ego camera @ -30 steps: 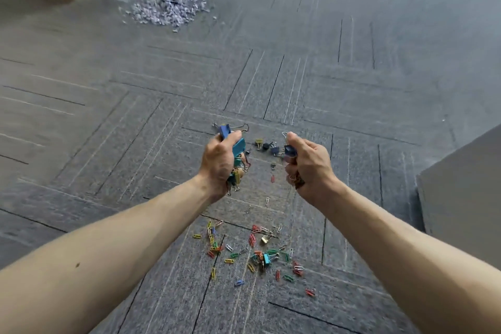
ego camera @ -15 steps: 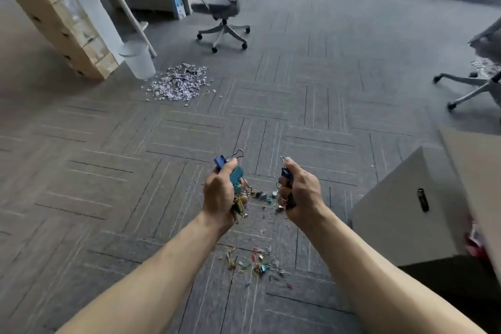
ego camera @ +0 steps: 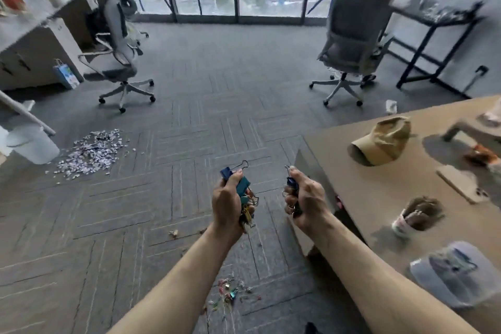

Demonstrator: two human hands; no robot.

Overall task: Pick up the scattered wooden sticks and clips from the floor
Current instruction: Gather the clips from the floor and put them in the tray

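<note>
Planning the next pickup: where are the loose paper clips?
In the head view, the loose paper clips lie on the carpet, bottom centre, between the left forearm and right forearm.

1. Bare carpet (ego camera: 217, 116) lies open ahead, between the empty chair (ego camera: 119, 57) and the occupied chair (ego camera: 349, 43).
2. The table (ego camera: 379, 192) edge stands just beside the right hand (ego camera: 306, 198), closing off that side.
3. A bin (ego camera: 32, 146) and paper scraps (ego camera: 92, 149) sit well left.

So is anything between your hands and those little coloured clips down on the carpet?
Nothing visible lies over the coloured clips on the carpet; they sit in the open. But the left hand and right hand each grip a bunch of binder clips, so neither is free.
</note>
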